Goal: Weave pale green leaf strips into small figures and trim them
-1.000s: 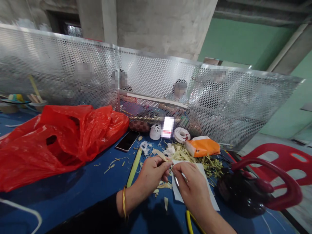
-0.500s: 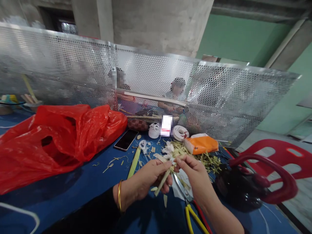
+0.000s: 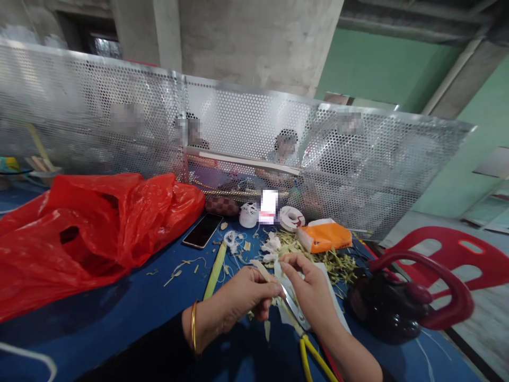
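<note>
"Where's the pale husk strip (image 3: 262, 271)?"
"Pinched in the left hand (image 3: 249, 292), beside the scissors (image 3: 296, 313). The right hand (image 3: 310, 284) curls, grip unclear."
"What crowds them?"
"Plant scraps (image 3: 339, 265) beyond, kettle (image 3: 385, 310) at right."

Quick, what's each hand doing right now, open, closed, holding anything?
Left hand: closed, pinching a pale strip.
Right hand: fingers curled; whether it grips anything cannot be told.
</note>
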A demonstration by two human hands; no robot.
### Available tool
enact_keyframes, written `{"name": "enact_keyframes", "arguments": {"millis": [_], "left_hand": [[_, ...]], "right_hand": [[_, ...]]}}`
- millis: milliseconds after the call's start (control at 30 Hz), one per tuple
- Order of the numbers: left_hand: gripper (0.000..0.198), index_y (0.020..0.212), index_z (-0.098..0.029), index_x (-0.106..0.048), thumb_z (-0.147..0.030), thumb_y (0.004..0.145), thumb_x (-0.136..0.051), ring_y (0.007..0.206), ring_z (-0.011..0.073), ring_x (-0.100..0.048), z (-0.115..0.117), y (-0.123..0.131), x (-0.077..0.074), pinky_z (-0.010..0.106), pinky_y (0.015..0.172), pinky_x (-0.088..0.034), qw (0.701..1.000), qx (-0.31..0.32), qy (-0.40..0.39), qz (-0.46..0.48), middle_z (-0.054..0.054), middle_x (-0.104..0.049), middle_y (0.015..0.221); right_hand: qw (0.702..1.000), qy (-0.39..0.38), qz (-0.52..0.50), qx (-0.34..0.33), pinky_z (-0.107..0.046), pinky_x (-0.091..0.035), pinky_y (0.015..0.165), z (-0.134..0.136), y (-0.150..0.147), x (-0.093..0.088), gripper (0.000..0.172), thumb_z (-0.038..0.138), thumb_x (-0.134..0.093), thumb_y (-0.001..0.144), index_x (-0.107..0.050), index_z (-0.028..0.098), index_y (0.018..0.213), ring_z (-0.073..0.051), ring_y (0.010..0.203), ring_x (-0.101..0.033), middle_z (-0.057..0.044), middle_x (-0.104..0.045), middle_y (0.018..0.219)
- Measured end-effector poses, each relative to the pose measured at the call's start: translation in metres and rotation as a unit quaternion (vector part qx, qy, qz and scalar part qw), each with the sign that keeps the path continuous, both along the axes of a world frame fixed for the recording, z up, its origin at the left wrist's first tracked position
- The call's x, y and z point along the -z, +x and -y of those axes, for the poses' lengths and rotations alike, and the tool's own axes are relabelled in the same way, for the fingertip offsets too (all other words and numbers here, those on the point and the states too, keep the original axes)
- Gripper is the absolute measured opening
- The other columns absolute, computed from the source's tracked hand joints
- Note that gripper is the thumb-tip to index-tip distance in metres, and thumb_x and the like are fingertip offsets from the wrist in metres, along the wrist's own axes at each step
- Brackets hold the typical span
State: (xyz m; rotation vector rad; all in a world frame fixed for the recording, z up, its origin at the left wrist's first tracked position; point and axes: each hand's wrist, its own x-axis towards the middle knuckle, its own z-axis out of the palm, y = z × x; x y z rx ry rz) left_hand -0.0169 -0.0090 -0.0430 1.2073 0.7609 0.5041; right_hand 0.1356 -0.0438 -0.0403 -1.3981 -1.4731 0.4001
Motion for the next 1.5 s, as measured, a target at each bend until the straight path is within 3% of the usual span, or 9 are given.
{"name": "enact_keyframes", "arguments": {"millis": [100, 233, 833, 967, 1100, 1167, 1267, 1367, 1500], "left_hand": [[0.021, 0.066, -0.015, -0.064, -0.035, 0.069, -0.067, 0.036, 0.0072, -0.046, 0.004, 0.002, 0.001, 0.019, 0.04, -0.035, 0.999, 0.002, 0.014, -0.047, -0.005, -0.052, 0.045], [0.025, 0.052, -0.017, -0.053, -0.03, 0.072, -0.061, 0.034, 0.007, -0.043, 0.008, 0.006, -0.002, 0.019, 0.038, -0.032, 0.995, -0.007, 0.057, -0.084, -0.006, -0.048, 0.041], [0.03, 0.036, -0.02, -0.044, -0.013, 0.064, -0.049, 0.031, 0.01, -0.042, 0.014, 0.007, -0.01, 0.022, 0.038, -0.034, 0.987, 0.02, 0.102, -0.124, -0.004, -0.04, 0.032], [0.028, 0.044, -0.017, -0.051, -0.022, 0.07, -0.059, 0.033, 0.0081, -0.041, 0.011, 0.007, -0.002, 0.02, 0.038, -0.032, 0.996, -0.001, 0.049, -0.069, -0.005, -0.044, 0.037], [0.037, 0.074, -0.014, -0.065, -0.049, 0.082, -0.057, 0.043, 0.0075, -0.051, -0.003, 0.002, 0.004, 0.017, 0.042, -0.035, 0.987, -0.076, -0.126, 0.061, -0.001, -0.058, 0.056], [0.039, 0.084, -0.012, -0.066, -0.05, 0.085, -0.054, 0.046, 0.008, -0.054, -0.013, -0.002, 0.004, 0.018, 0.043, -0.038, 0.968, -0.104, -0.199, 0.114, 0.0, -0.061, 0.062], [0.042, 0.088, -0.01, -0.065, -0.05, 0.087, -0.052, 0.049, 0.0101, -0.057, -0.022, -0.007, 0.004, 0.02, 0.045, -0.042, 0.957, -0.121, -0.226, 0.137, 0.003, -0.063, 0.064], [0.034, 0.089, -0.011, -0.066, -0.043, 0.079, -0.065, 0.05, 0.0091, -0.056, -0.02, -0.006, 0.004, 0.019, 0.047, -0.042, 0.967, -0.123, -0.177, 0.137, 0.001, -0.061, 0.063], [0.028, 0.079, -0.011, -0.066, -0.034, 0.067, -0.077, 0.045, 0.0071, -0.05, -0.014, 0.0, 0.005, 0.017, 0.043, -0.034, 0.979, -0.143, -0.076, 0.124, -0.003, -0.057, 0.055]], "right_hand": [[0.988, 0.087, 0.126, 0.013, -0.041, -0.042, 0.089, 0.001, 0.005, -0.005, 0.027, 0.027, -0.061, 0.083, -0.065, 0.021, 0.109, -0.026, 0.102, -0.058, -0.009, -0.065, 0.108], [0.978, 0.058, 0.184, -0.081, -0.036, -0.043, 0.081, 0.004, 0.0, -0.006, 0.004, 0.022, -0.066, 0.081, -0.069, 0.023, 0.083, -0.022, 0.085, -0.06, -0.003, -0.068, 0.084], [0.982, 0.112, 0.136, -0.066, -0.034, -0.041, 0.077, 0.01, -0.018, 0.003, 0.019, 0.014, -0.056, 0.085, -0.058, 0.021, 0.067, -0.017, 0.07, -0.057, 0.0, -0.062, 0.068], [0.986, 0.096, 0.112, -0.073, -0.035, -0.045, 0.082, 0.004, -0.012, 0.005, 0.016, 0.02, -0.055, 0.088, -0.067, 0.022, 0.078, -0.019, 0.08, -0.062, -0.003, -0.068, 0.079], [0.998, 0.067, 0.008, 0.019, -0.041, -0.046, 0.091, -0.007, 0.007, 0.006, 0.029, 0.033, -0.051, 0.09, -0.064, 0.02, 0.113, -0.025, 0.108, -0.06, -0.011, -0.067, 0.117], [0.997, 0.043, -0.028, 0.062, -0.043, -0.047, 0.089, -0.012, 0.015, 0.006, 0.033, 0.04, -0.052, 0.09, -0.066, 0.018, 0.109, -0.027, 0.104, -0.062, -0.012, -0.069, 0.113], [1.0, -0.016, -0.009, 0.013, -0.036, -0.049, 0.078, -0.015, 0.018, 0.005, 0.031, 0.044, -0.052, 0.089, -0.069, 0.018, 0.093, -0.026, 0.089, -0.065, -0.008, -0.073, 0.092], [0.995, -0.061, 0.044, -0.072, -0.029, -0.047, 0.068, -0.011, 0.011, 0.004, 0.025, 0.04, -0.054, 0.088, -0.068, 0.02, 0.082, -0.021, 0.076, -0.065, -0.002, -0.071, 0.077], [0.989, -0.054, 0.109, -0.08, -0.025, -0.041, 0.059, -0.003, 0.002, 0.005, 0.031, 0.036, -0.051, 0.089, -0.06, 0.02, 0.064, -0.017, 0.061, -0.056, 0.001, -0.061, 0.061]]}}
